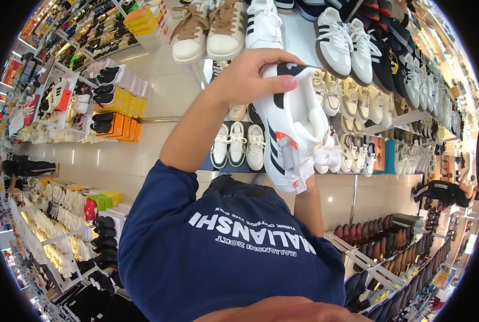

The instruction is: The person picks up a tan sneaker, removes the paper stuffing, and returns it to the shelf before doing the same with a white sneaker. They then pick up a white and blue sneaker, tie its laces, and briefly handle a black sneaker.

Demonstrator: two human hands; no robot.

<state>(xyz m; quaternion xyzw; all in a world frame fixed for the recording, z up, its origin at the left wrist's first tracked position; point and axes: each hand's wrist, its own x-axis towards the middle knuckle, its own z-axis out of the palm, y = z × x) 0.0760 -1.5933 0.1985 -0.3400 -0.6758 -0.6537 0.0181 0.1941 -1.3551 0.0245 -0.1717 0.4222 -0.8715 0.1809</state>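
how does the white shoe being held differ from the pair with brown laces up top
The held shoe is white with black side stripes; the brown-laced pair is beige and cream.
The held shoe is up in the hands, tipped over; the brown-laced pair stands side by side, untouched.
Both have pale toes pointing roughly toward the person.

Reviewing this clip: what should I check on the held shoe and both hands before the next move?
1. Left hand gripping the white shoe at its heel end: ok.
2. Right hand securely gripping the lower end: cannot tell, the shoe hides most of it.
3. Shoe opening in view: ok.
4. Shoe held level: not ok, it slants with the heel end toward the top of the picture.
5. Gap between the shoe and the grey sneakers beyond: cannot tell from one view.
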